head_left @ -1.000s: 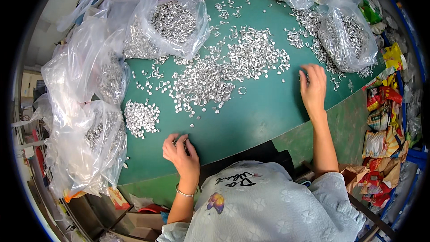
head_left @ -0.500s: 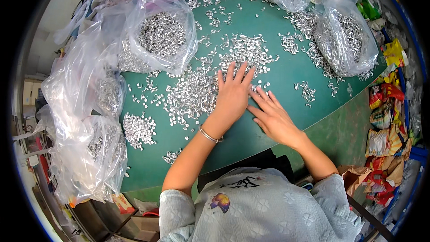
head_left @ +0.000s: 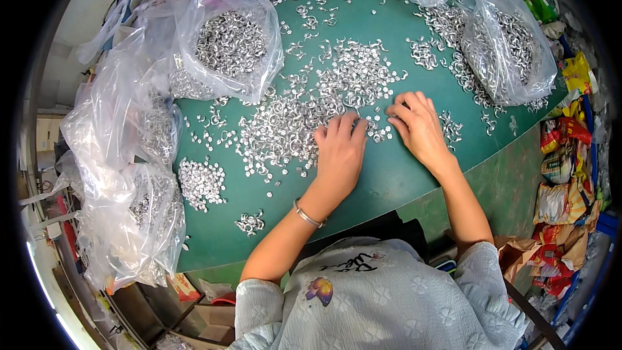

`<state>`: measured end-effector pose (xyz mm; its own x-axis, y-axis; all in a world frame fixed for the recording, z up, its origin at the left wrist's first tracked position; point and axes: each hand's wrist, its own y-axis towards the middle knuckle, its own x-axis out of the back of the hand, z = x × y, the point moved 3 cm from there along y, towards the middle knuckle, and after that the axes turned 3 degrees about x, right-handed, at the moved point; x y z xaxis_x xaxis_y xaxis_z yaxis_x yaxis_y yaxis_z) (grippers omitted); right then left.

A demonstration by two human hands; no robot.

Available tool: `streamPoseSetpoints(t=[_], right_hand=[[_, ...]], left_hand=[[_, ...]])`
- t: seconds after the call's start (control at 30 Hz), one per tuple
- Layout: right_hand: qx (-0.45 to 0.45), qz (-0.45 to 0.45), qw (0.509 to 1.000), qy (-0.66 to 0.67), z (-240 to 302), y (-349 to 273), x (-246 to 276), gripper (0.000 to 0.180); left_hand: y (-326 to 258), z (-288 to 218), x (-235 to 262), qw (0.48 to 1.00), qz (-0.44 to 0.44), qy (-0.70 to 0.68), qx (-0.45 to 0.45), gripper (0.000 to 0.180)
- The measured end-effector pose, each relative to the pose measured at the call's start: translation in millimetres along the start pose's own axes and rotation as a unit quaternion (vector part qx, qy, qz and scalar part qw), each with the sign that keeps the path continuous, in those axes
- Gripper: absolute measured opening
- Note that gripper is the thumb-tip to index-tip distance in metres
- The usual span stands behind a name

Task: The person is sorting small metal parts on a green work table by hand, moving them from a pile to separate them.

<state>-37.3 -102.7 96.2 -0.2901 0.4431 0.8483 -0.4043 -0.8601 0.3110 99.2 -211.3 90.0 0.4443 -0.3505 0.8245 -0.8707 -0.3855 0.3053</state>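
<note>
Both hands lie palm down on the green bench point(head_left: 402, 181), near its middle and a little toward the near edge. The left hand point(head_left: 340, 152) is spread flat, fingers slightly apart, its tips resting on the loose heap of small silver metal pieces point(head_left: 304, 116) that covers the centre of the bench; the right hand point(head_left: 420, 126) lies beside it, fingers loosely curled onto a few stray pieces. Neither visibly grips anything, though what sits under the palms is hidden. The pieces look hard, light and slippery, likely to scatter or skid on the smooth top, so raking them in with flat fingers or pinching one between thumb and forefinger seems the surest hold. Clear plastic bags point(head_left: 230, 42) of similar pieces stand along the left and far edges. The exact shape of the pieces is too small to make out.
</note>
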Motion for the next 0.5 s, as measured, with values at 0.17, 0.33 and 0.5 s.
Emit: streamPoseSetpoints(t=[0.17, 0.33, 0.5], right_hand=[[0.001, -0.122, 0.991, 0.053, -1.3, -7.5, 15.1, 0.016], [-0.107, -0.071, 0.973, 0.191, 8.8, -8.2, 9.8, 0.017], [-0.032, -0.030, 0.998, 0.046, 29.0, 0.5, -9.4, 0.017]], left_hand=[[-0.4, 9.8, 0.1, 0.999, -0.030, 0.003, -0.014, 0.023], [-14.5, 12.8, 3.0, 1.000, -0.018, -0.007, 0.008, 0.025], [-0.3, 2.5, -1.2, 1.000, -0.016, 0.018, 0.017, 0.033]])
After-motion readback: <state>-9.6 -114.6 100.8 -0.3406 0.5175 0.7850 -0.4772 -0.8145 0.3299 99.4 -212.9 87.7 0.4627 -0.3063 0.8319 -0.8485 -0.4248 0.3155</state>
